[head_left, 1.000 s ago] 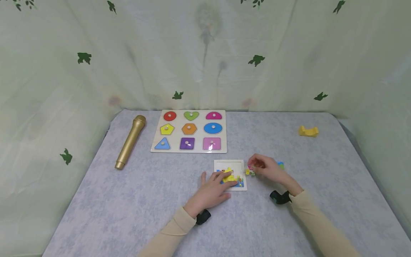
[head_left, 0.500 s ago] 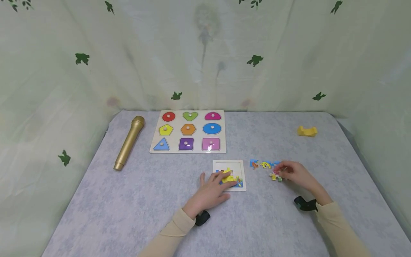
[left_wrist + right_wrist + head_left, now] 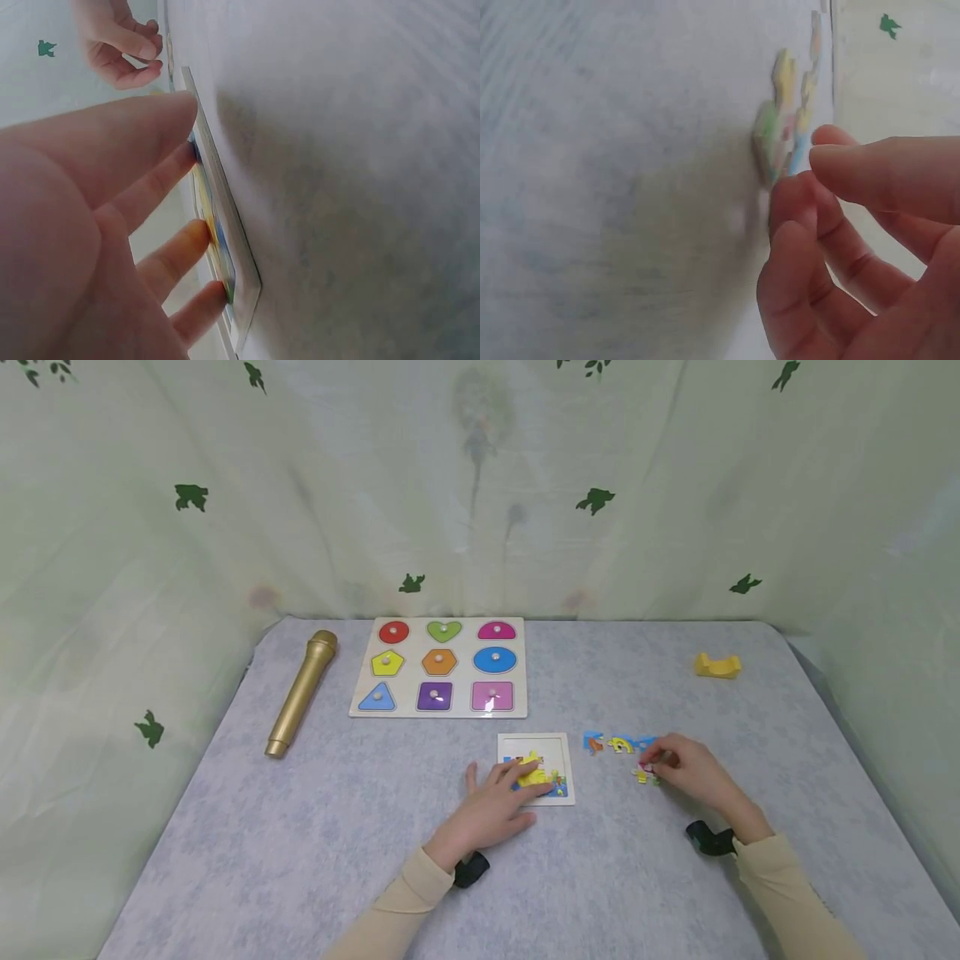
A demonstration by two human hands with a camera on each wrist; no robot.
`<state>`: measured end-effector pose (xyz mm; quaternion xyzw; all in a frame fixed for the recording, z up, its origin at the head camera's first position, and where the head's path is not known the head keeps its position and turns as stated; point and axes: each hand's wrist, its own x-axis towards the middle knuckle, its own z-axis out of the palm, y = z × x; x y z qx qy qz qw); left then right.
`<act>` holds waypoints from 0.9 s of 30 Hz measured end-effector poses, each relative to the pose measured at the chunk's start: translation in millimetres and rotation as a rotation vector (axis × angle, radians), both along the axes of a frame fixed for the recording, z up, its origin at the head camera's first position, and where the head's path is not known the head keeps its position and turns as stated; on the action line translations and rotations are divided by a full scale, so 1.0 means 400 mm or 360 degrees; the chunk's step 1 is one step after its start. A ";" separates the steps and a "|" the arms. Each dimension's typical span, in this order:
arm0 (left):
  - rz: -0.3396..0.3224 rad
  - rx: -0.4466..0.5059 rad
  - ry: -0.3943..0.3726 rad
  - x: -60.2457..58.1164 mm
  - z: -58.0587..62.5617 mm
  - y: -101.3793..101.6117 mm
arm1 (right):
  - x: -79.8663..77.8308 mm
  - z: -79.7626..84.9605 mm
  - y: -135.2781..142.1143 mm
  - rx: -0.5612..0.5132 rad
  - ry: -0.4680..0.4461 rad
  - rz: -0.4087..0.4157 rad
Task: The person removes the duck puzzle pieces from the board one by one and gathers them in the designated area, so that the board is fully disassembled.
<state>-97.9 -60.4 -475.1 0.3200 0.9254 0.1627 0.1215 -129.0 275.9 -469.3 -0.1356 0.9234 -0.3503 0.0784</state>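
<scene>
My left hand (image 3: 491,810) rests on a small white-framed jigsaw puzzle (image 3: 558,747), fingertips pressing the yellow and blue pieces in its lower part. In the left wrist view, the fingers of the left hand (image 3: 112,217) are spread along the puzzle's board (image 3: 232,232). To the right, my right hand (image 3: 690,768) pinches a yellow, green and pink jigsaw piece (image 3: 641,775) low over the table. That piece (image 3: 766,139) shows beyond the fingertips in the right wrist view; its held edge is hidden. Just behind it lie loose jigsaw pieces (image 3: 620,744), partly covered by the right hand.
A shape puzzle board (image 3: 465,706) with knobbed pieces lies behind the small puzzle. Left of it is a gold microphone (image 3: 302,693). At the back right sits a yellow curved block (image 3: 717,666). A pale curtain (image 3: 480,485) hangs behind the table.
My right hand has moved right, away from the small puzzle, with the jigsaw piece, uncovering loose pieces behind. Over the last half second it has barely shifted. The left hand stays in place.
</scene>
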 end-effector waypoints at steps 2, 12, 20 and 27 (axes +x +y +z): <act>-0.0013 0.0012 -0.0017 -0.001 0.002 -0.006 | -0.001 0.005 -0.008 -0.0015 0.0017 0.0010; -0.0085 0.0120 -0.0061 -0.006 0.011 -0.032 | -0.030 0.010 -0.137 -0.0264 -0.0038 0.0345; -0.0084 0.0114 -0.0057 -0.003 0.001 -0.035 | -0.049 -0.005 -0.257 -0.0298 -0.0055 0.0510; -0.0012 0.0126 -0.0037 0.008 -0.002 -0.050 | -0.058 -0.004 -0.322 -0.0195 -0.0079 0.0487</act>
